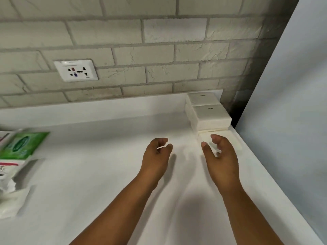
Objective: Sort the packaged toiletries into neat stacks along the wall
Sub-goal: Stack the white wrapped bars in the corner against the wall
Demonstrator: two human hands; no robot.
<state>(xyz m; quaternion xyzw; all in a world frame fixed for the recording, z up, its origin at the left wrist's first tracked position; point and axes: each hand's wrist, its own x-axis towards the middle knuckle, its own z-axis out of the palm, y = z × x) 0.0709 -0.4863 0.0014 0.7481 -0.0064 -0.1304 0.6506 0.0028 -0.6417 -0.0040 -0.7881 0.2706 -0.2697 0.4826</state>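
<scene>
- Two white packs (pixel 205 110) already stacked far right, by the wall (pixel 123 41).
- A flat white pack (pixel 231 140) low, just near of them.
- Left hand (pixel 155 156) and right hand (pixel 221 156) loose, holding nothing.
- Green pack (pixel 23 144) and others still unsorted, far left.

The right hand (pixel 221 156) covers part of the flat white pack (pixel 230 138) under it, so whether its fingers touch that pack cannot be told. The small dark print on the two stacked white packs (pixel 208 112) is too small to read. At the left edge the green pack (pixel 23 145) is blurred, its label unreadable, and the red-and-white packs (pixel 8 172) are cut off by the frame. Both forearms run out at the bottom edge.
</scene>
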